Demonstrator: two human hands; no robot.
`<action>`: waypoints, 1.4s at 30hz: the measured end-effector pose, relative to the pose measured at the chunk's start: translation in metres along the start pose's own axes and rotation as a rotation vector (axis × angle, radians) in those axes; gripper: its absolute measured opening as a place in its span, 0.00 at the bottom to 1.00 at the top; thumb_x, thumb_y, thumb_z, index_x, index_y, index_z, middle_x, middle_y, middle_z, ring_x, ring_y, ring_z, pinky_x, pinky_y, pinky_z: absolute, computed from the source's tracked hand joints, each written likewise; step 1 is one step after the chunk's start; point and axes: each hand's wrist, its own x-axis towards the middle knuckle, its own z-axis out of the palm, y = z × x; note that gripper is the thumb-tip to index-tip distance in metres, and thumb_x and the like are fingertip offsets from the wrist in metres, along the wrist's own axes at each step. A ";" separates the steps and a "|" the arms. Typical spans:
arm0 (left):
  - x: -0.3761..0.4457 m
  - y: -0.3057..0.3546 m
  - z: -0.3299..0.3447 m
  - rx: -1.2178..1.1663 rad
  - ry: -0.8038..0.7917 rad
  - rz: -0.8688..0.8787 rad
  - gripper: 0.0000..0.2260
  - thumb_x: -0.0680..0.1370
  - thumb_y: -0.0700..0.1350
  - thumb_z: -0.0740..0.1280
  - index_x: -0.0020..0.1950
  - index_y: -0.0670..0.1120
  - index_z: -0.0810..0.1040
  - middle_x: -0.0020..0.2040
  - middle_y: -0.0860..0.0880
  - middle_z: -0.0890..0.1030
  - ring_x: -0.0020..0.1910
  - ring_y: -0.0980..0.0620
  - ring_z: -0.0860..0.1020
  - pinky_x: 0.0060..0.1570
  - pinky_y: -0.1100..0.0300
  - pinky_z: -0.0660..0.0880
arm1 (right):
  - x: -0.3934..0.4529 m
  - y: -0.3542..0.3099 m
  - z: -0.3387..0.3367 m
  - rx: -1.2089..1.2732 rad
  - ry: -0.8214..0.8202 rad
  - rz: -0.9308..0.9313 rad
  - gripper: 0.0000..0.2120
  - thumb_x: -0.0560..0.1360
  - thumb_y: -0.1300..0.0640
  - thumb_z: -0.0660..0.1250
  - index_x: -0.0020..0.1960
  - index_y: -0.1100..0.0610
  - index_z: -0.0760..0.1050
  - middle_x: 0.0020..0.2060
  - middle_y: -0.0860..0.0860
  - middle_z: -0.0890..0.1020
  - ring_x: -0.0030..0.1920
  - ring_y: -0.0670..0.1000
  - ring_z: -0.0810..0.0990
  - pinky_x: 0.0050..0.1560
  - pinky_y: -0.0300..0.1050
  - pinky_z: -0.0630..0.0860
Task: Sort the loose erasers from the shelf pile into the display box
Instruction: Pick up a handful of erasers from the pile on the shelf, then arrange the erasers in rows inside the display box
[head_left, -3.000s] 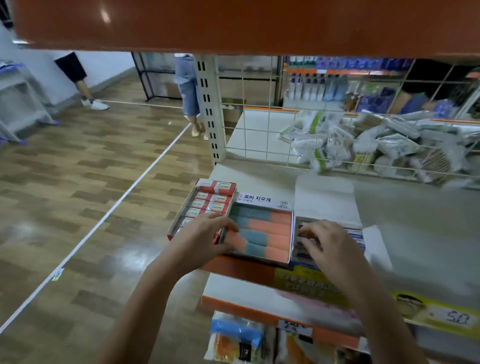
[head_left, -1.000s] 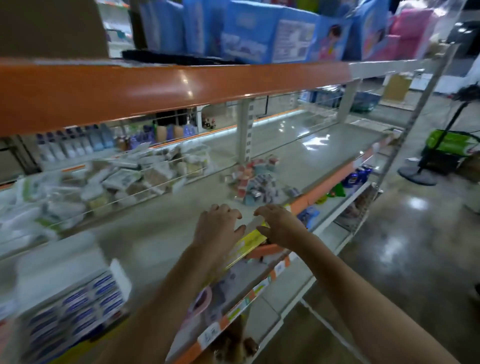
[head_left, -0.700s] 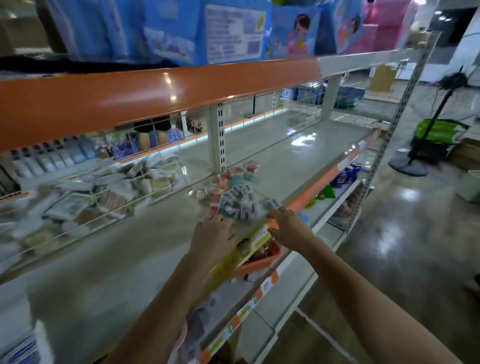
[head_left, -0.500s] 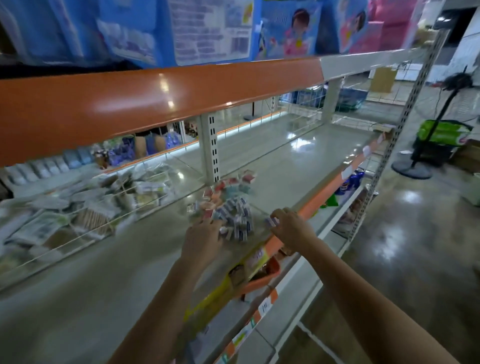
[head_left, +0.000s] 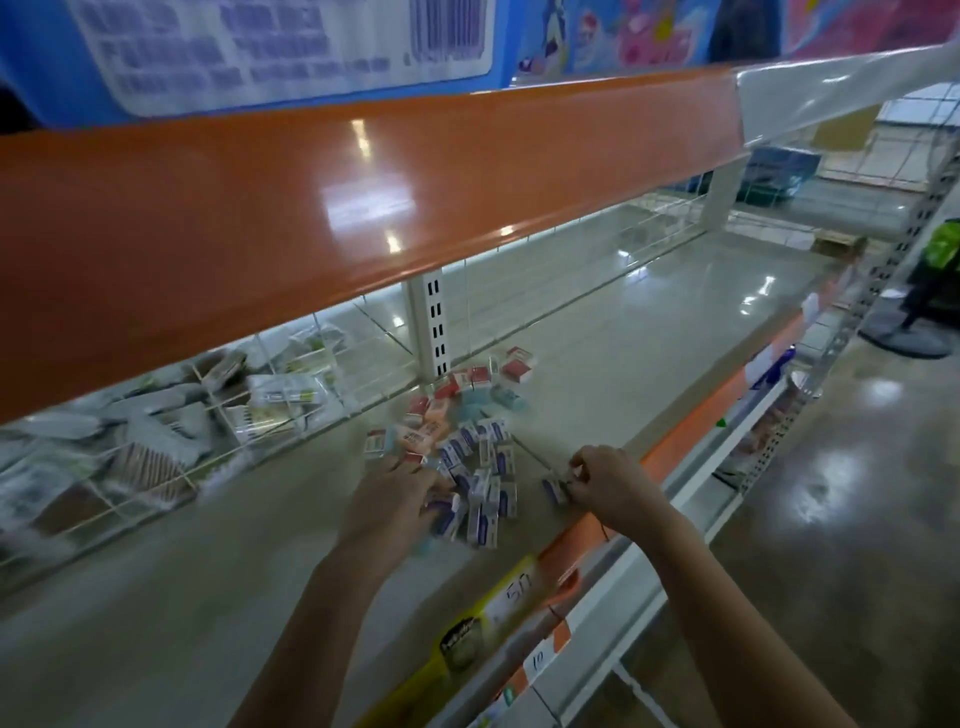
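Pile of small blue-and-white and red sleeved erasers (head_left: 467, 447) sits dead ahead: left hand (head_left: 387, 506) spread over its near edge, looks like gripping nothing; right hand (head_left: 605, 480) pinches one stray blue eraser (head_left: 555, 491).

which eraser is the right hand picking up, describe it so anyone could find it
Start at the grey shelf under the orange rail, then find the eraser pile near its front edge. Just right of that pile, the right hand pinches one blue-and-white eraser. It lies apart from the heap, closest to the shelf's front lip, while the left hand rests on the pile itself.
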 end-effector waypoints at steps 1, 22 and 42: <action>-0.001 0.000 0.000 -0.028 -0.005 -0.026 0.10 0.74 0.52 0.69 0.55 0.57 0.77 0.55 0.54 0.76 0.53 0.53 0.73 0.47 0.60 0.69 | 0.001 0.001 0.000 -0.014 -0.005 -0.013 0.13 0.74 0.55 0.64 0.55 0.59 0.76 0.49 0.54 0.80 0.49 0.52 0.77 0.48 0.43 0.74; -0.107 0.013 -0.055 -0.192 0.403 -0.458 0.10 0.73 0.44 0.72 0.54 0.50 0.81 0.45 0.58 0.77 0.45 0.57 0.72 0.41 0.73 0.64 | -0.002 -0.101 -0.002 0.282 -0.242 -0.824 0.17 0.72 0.62 0.67 0.60 0.56 0.72 0.59 0.51 0.71 0.56 0.51 0.74 0.50 0.32 0.65; -0.463 -0.100 -0.134 -0.034 0.548 -0.712 0.09 0.70 0.44 0.75 0.50 0.48 0.82 0.46 0.51 0.82 0.48 0.51 0.76 0.46 0.64 0.69 | -0.231 -0.357 0.082 0.453 -0.384 -1.201 0.11 0.71 0.67 0.68 0.50 0.56 0.78 0.45 0.46 0.73 0.43 0.43 0.73 0.45 0.22 0.65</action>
